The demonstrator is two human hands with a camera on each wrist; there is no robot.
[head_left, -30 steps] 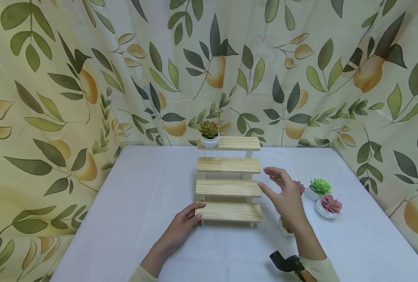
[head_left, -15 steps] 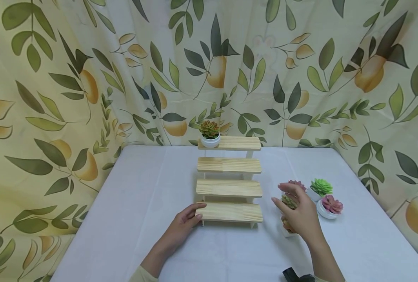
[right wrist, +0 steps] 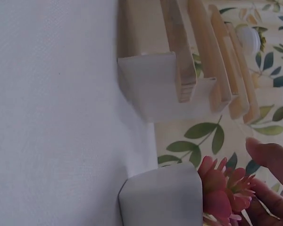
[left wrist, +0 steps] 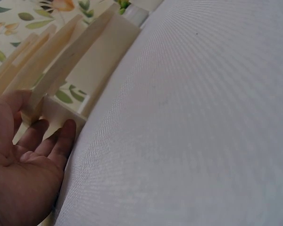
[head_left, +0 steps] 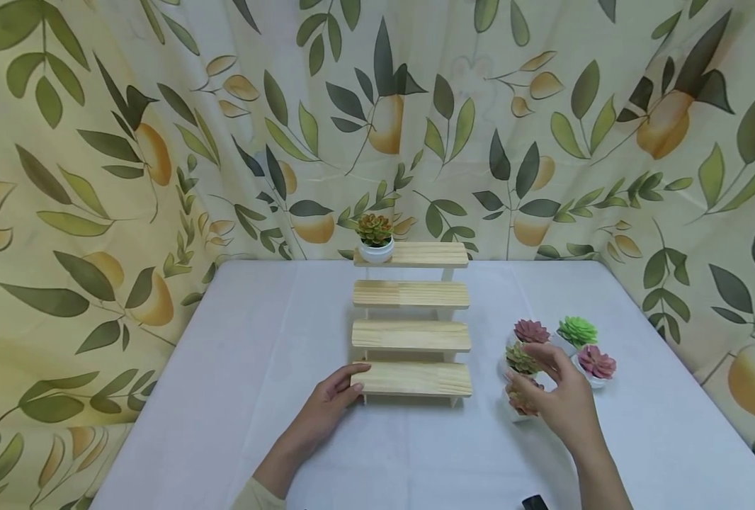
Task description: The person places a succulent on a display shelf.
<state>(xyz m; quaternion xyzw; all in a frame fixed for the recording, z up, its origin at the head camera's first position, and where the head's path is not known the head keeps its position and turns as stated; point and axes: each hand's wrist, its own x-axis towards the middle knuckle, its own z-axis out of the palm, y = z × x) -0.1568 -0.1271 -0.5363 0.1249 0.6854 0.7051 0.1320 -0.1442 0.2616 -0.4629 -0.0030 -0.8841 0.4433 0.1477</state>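
A four-step wooden display stand (head_left: 411, 336) stands mid-table. My left hand (head_left: 329, 398) grips the left end of its lowest step; in the left wrist view the thumb (left wrist: 15, 100) lies over the board and the fingers reach beneath it. My right hand (head_left: 565, 400) hovers over the potted succulents at the right, thumb and fingers curved apart with nothing between them. Nearest to it are a reddish-orange succulent (head_left: 521, 401) and a green-brown one (head_left: 521, 358). In the right wrist view, a reddish succulent (right wrist: 221, 186) in a white pot (right wrist: 162, 197) is close to the fingers.
An orange-green succulent in a round white pot (head_left: 376, 251) sits on the top step's left end. Farther back right stand a dark pink succulent (head_left: 531, 331), a bright green one (head_left: 577, 330) and a pink one (head_left: 597, 361). A leaf-patterned curtain (head_left: 454, 177) borders the white table.
My right hand has moved away from the stand, rightward and down to the succulents, and its fingers have drawn closer together. The left hand keeps its grip on the lowest step.
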